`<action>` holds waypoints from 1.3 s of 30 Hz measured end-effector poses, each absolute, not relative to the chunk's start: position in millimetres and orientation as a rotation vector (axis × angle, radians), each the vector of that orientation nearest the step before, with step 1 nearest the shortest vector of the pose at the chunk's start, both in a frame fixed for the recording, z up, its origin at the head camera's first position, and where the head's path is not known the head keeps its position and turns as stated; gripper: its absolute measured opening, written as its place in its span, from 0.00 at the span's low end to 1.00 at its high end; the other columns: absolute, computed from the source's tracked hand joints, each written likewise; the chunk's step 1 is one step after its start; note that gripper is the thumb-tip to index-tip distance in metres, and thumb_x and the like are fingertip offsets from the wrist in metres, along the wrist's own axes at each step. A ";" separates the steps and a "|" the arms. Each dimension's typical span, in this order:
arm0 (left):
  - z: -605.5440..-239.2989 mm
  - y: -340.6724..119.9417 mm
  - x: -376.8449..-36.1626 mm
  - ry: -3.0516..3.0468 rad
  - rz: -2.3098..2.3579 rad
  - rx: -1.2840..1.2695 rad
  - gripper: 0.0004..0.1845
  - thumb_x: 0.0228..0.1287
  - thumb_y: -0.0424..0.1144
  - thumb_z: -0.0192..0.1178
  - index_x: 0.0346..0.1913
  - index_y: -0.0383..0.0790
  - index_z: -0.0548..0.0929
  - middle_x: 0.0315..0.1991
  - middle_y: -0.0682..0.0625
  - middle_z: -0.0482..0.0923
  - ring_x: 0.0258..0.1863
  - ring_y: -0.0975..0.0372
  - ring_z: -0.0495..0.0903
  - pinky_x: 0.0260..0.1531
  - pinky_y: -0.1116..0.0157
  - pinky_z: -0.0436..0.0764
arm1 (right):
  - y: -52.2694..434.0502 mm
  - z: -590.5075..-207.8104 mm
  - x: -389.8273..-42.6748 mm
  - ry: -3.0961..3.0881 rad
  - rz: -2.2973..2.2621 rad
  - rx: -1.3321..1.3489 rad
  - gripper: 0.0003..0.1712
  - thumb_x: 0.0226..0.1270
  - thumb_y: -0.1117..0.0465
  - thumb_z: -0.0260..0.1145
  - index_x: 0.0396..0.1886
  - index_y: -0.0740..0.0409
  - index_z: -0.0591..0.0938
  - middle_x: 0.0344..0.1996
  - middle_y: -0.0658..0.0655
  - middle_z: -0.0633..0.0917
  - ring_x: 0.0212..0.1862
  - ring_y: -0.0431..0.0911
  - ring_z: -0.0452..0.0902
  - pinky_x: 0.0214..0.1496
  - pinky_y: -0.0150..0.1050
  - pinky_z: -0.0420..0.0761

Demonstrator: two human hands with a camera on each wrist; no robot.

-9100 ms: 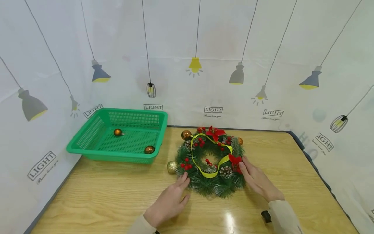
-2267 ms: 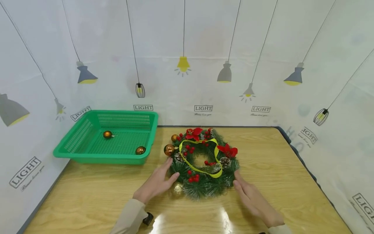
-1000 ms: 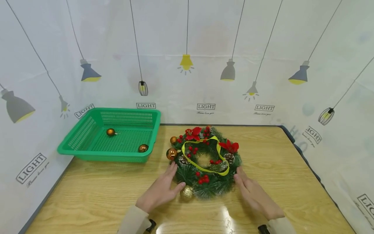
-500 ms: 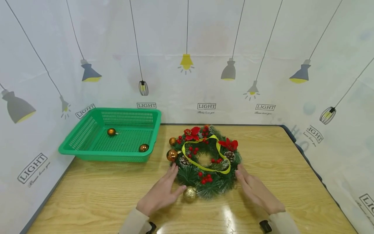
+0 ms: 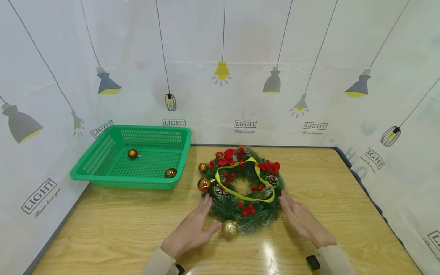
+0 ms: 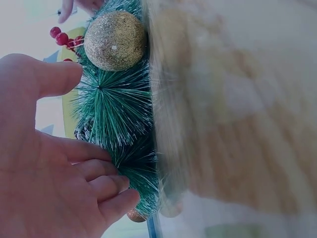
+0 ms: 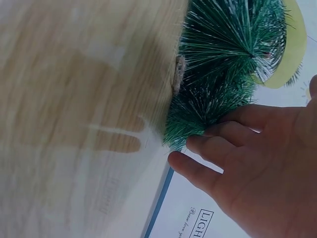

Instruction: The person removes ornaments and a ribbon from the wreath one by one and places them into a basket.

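Observation:
A green Christmas wreath (image 5: 223,208) lies on the wooden table, dressed with red poinsettias (image 5: 269,167), berries, pine cones and a loose yellow ribbon (image 5: 245,198). A gold glitter ball (image 5: 229,229) sits at its front edge, and shiny copper balls (image 5: 204,185) are on its left side. My left hand (image 5: 192,231) touches the wreath's front left with extended fingers, the thumb near the gold ball. On the opposite side my right hand (image 5: 306,219) rests its fingertips against the greenery (image 7: 218,89). Both wrist views show relaxed, slightly bent fingers that grip nothing.
A green plastic basket (image 5: 130,182) stands at the back left, holding two copper balls (image 5: 132,153). Behind the table (image 5: 113,229) hangs a white backdrop (image 5: 199,46) printed with lamps; it also runs along both sides.
The wreath has turned counterclockwise between my hands: its gold ball went from the left side to the front, sliding slightly right in the last second. The basket's balls stayed put.

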State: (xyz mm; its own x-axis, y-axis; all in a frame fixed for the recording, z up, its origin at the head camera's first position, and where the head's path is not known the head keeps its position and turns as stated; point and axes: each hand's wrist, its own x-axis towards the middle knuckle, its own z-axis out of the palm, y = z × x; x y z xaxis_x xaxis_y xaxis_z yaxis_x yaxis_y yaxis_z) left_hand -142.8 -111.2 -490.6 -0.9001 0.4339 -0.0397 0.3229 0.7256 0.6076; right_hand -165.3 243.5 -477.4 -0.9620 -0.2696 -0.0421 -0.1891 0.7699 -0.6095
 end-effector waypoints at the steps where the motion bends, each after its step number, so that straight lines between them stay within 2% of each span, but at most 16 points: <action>1: -490.6 -111.0 -142.2 2.753 0.915 0.614 0.47 0.74 0.62 0.50 0.81 0.33 0.48 0.82 0.41 0.38 0.81 0.44 0.46 0.78 0.47 0.53 | 243.7 -477.7 -165.7 2.833 -0.956 -0.366 0.39 0.86 0.46 0.31 0.77 0.76 0.49 0.76 0.73 0.54 0.73 0.66 0.62 0.77 0.60 0.57; 11: -488.9 -110.9 -139.1 2.766 0.884 0.639 0.47 0.75 0.62 0.51 0.80 0.32 0.49 0.82 0.39 0.40 0.80 0.43 0.47 0.78 0.46 0.55 | 245.7 -484.4 -173.7 2.769 -1.026 -0.347 0.41 0.85 0.41 0.33 0.80 0.68 0.47 0.80 0.69 0.49 0.78 0.64 0.49 0.78 0.65 0.54; 16: -488.8 -110.1 -138.1 2.760 0.871 0.639 0.47 0.75 0.60 0.52 0.81 0.33 0.48 0.82 0.39 0.39 0.80 0.42 0.47 0.78 0.46 0.55 | 245.6 -485.8 -177.5 2.776 -0.999 -0.368 0.43 0.84 0.40 0.37 0.81 0.67 0.44 0.80 0.69 0.47 0.79 0.65 0.47 0.78 0.66 0.54; 19: -489.4 -109.3 -137.7 2.766 0.868 0.639 0.47 0.75 0.59 0.53 0.81 0.33 0.48 0.82 0.39 0.39 0.80 0.42 0.47 0.78 0.46 0.55 | 245.5 -486.5 -179.0 2.811 -0.935 -0.380 0.45 0.83 0.39 0.40 0.80 0.68 0.44 0.79 0.70 0.47 0.78 0.67 0.50 0.77 0.67 0.57; 27: -488.9 -107.7 -136.1 2.767 0.843 0.636 0.47 0.75 0.59 0.53 0.81 0.33 0.47 0.82 0.39 0.38 0.81 0.44 0.47 0.78 0.47 0.55 | 242.9 -486.0 -181.5 2.850 -0.816 -0.341 0.59 0.73 0.30 0.52 0.82 0.65 0.41 0.79 0.72 0.48 0.74 0.71 0.58 0.72 0.69 0.64; 39: -483.8 -104.5 -131.4 2.755 0.829 0.626 0.47 0.74 0.58 0.55 0.80 0.32 0.48 0.82 0.38 0.39 0.81 0.43 0.47 0.78 0.46 0.56 | 247.0 -489.8 -187.2 2.915 -0.757 -0.425 0.60 0.71 0.31 0.58 0.80 0.71 0.46 0.78 0.74 0.51 0.72 0.71 0.62 0.73 0.66 0.65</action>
